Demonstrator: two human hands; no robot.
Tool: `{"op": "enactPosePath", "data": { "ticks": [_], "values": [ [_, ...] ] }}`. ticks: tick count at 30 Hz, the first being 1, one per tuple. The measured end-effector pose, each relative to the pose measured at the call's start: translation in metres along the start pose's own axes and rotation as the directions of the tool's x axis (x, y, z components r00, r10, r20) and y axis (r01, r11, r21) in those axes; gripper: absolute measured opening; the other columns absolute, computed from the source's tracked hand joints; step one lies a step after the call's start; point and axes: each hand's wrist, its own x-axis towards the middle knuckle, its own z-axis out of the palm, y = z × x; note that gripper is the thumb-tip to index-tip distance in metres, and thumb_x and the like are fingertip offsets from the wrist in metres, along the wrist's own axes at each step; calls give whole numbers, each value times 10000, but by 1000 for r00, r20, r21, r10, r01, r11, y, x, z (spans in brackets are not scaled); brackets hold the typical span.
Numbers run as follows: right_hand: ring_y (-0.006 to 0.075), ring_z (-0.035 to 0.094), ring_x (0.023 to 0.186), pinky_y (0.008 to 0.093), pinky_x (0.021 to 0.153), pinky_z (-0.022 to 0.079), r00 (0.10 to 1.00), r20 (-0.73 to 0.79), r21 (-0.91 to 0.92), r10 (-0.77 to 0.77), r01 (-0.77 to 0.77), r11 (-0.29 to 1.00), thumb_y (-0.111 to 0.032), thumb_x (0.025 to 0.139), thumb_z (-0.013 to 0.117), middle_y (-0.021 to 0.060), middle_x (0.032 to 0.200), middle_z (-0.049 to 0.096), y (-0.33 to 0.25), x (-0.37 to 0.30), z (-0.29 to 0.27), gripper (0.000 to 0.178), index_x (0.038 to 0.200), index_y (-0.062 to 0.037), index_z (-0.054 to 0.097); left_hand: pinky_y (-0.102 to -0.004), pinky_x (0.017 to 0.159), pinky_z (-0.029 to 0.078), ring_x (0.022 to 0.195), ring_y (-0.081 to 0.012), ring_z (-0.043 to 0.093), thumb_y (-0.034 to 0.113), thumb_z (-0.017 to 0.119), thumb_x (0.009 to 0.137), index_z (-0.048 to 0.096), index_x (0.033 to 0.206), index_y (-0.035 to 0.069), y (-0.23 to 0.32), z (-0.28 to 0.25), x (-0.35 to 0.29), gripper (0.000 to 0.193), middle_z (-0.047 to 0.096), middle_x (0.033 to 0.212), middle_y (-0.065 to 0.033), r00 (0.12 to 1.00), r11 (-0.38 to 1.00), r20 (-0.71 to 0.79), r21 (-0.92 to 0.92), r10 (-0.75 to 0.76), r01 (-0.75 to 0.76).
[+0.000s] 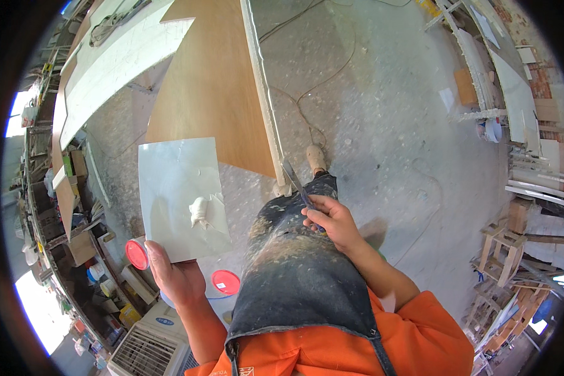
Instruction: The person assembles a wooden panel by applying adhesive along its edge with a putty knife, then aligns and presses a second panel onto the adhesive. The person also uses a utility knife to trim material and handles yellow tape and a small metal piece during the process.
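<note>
My left hand [177, 276] grips the lower edge of a flat pale grey sheet [175, 178], thumb on top. On that sheet sits a lump of white paste [199, 213], with some smeared beside it. My right hand [333, 220] is closed around the dark handle of a narrow putty knife [297, 182]. The knife's blade points up and left, close to the near end of a long pale edge [263, 94] along a brown wooden panel [213, 94]. Whether the blade touches that edge I cannot tell.
Two red round lids [225, 282] lie near my left forearm. A vented white appliance [145, 351] stands at lower left. Cables [301, 103] run over the dusty floor [382, 106]. Cluttered shelves [84, 250] line the left; small wooden frames [501, 254] stand at the right.
</note>
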Motion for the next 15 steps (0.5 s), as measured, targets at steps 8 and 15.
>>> {"op": "enactPosePath", "data": {
  "ticks": [8, 15],
  "values": [
    [108, 667, 916, 256, 800, 538, 999, -10, -160, -47, 45, 986, -82, 955, 705, 60, 1064, 707, 31, -1, -7, 374, 1296, 39, 611, -441, 1049, 476, 1265, -265, 584, 441, 484, 1082, 507, 1449, 13, 4, -3, 1, 564, 591, 1416, -111, 999, 999, -35, 37, 20, -19],
    [97, 666, 912, 260, 817, 540, 989, -77, -285, -127, 100, 953, -103, 944, 713, 75, 1066, 720, 35, -16, -22, 377, 1282, 43, 634, -436, 1040, 486, 1254, -259, 594, 432, 506, 1077, 524, 1430, 18, 1, 1, 6, 544, 606, 1397, -108, 998, 1000, -62, 9, 1, 0]
  ]
}}
